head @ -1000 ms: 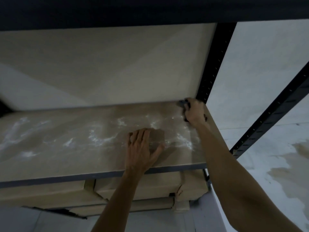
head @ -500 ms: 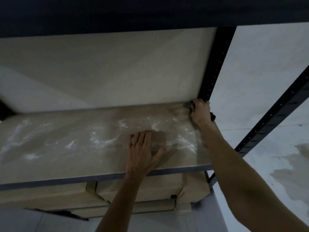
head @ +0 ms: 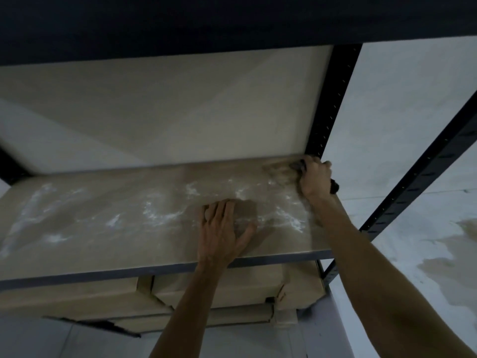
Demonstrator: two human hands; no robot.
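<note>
A brown shelf board (head: 103,228) with white dusty smears runs across the middle of the view. My left hand (head: 223,231) lies flat on it near the front edge, fingers straight and spread. My right hand (head: 315,178) is at the board's far right corner, by the black upright, with its fingers curled round a small dark tool (head: 334,186) whose end sticks out behind the hand. A blurred dark part (head: 296,165) shows in front of the fingers; what the tool is cannot be made out.
A black perforated upright (head: 330,99) stands at the back right and a second slanted one (head: 418,177) further right. A dark shelf (head: 232,19) hangs overhead. Cardboard boxes (head: 232,290) sit under the board. A pale wall lies behind and to the right.
My right hand has moved with the dark tool further right and back, into the board's far corner against the upright. My left hand has stayed flat in place.
</note>
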